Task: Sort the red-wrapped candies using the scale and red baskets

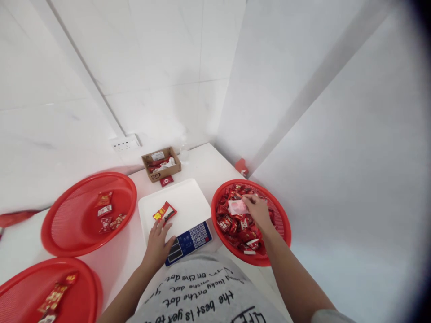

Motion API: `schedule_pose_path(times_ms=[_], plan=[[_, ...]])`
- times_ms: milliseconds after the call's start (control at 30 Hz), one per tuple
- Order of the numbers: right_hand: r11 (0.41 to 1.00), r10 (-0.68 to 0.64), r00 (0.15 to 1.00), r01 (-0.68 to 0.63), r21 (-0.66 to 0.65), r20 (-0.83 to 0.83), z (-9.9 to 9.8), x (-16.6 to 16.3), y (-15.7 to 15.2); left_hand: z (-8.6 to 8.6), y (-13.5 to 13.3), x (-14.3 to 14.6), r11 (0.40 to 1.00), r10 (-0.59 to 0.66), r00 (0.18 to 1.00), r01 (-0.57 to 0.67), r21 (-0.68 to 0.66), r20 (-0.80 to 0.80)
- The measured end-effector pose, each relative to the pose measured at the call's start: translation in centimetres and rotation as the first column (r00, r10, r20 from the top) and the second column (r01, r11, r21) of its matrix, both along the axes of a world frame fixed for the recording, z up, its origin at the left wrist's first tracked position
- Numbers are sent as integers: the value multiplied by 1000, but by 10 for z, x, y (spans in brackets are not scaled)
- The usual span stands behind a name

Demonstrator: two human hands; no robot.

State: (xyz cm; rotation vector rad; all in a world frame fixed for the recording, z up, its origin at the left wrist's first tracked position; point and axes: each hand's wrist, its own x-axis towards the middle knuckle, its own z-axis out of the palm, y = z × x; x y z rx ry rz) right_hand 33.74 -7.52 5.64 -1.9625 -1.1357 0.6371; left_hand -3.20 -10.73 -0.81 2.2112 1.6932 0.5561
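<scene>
Right hand (257, 210) pinches a pale packet (237, 207) by its right edge (sensible: likely light, slippery); left hand (157, 241), fingers spread, at red packet (165, 210).

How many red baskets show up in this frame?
3: a left basket beside the scale, a lower-left basket cut off by the frame, and a right basket beneath the right hand. Others may lie out of view.

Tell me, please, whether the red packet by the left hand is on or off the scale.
On: the packet lies on the white tray of the scale, with the left hand at its near edge.
</scene>
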Motion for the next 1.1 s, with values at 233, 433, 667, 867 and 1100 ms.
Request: schedule_pose_path(times_ms=[233,433,667,867,1100], plan=[[949,311,913,-315,25,-264,-18,-104,28,6,-2,3,999,-3,1000,2,-42,-29],[902,407,851,-432,-3,-332,-39,-147,40,3,-8,0,998,17,999,-19,-60,-42],[804,570,765,-595,11,-300,-37,-157,20,11,-7,6,996,35,998,-40,-78,-60],[859,508,857,-511,-22,-86,-33,-121,8,22,2,25,982,-189,973,183,-57,-133],[950,295,929,-261,-170,222,-53,-27,-9,5,12,27,981,-191,954,184,-54,-229]])
